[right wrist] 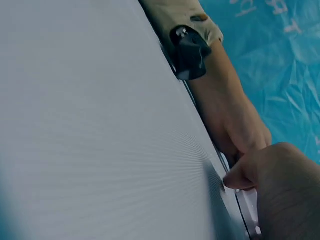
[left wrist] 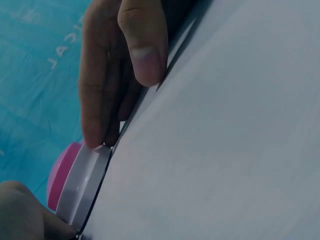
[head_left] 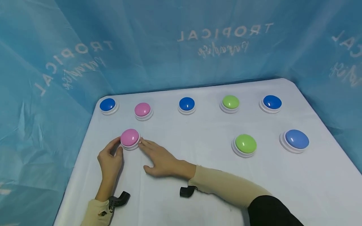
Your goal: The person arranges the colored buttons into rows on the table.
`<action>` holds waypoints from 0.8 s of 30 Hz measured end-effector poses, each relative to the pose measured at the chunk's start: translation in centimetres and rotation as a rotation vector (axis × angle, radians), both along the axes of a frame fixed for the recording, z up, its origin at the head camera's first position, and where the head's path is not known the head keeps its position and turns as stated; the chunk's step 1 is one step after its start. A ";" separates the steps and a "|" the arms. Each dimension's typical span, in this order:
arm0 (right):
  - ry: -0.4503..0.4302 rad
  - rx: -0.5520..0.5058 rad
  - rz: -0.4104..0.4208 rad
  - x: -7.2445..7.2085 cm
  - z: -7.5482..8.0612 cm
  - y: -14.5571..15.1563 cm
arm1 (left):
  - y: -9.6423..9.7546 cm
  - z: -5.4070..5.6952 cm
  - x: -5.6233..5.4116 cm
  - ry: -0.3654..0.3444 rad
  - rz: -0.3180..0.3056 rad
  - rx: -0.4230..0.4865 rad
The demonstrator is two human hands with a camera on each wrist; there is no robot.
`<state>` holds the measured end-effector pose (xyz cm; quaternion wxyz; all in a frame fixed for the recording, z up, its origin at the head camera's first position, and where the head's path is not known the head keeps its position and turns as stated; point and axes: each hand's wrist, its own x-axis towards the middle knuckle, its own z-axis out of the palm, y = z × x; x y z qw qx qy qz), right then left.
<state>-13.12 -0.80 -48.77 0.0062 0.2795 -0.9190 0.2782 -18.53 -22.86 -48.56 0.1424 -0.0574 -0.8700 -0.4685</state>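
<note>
A pink push button (head_left: 129,137) with a white round base sits on the white tabletop, nearer me than the back row. At its left edge, my left hand (head_left: 110,161) holds the base with bent fingers and thumb. From the right, my right hand (head_left: 162,160) touches the base with extended fingertips, its thumb spread apart. The left wrist view shows this button (left wrist: 75,180) side-on, the right hand (left wrist: 115,65) above it and part of the left hand (left wrist: 22,212) below. In the right wrist view, the right hand (right wrist: 280,175) hides most of the button.
Along the back stand a blue button (head_left: 107,104), a pink button (head_left: 142,109), another blue button (head_left: 187,104), a green button (head_left: 230,102) and a blue button (head_left: 272,102). Nearer, at right, are a green button (head_left: 245,143) and a blue button (head_left: 297,139). A blue curtain (head_left: 158,56) surrounds the table.
</note>
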 end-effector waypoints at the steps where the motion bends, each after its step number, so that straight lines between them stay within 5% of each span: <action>1: -0.007 -0.026 -0.007 0.5 0.3 0.4 | 0.1 0.1 0.2 0.012 -0.013 0.003; 10: -0.026 -0.182 -0.038 4.3 1.3 3.6 | 1.7 1.4 2.6 0.048 -0.114 0.005; 24: 0.093 -0.311 -0.139 8.9 0.6 10.6 | 7.4 1.1 5.4 0.046 -0.343 0.022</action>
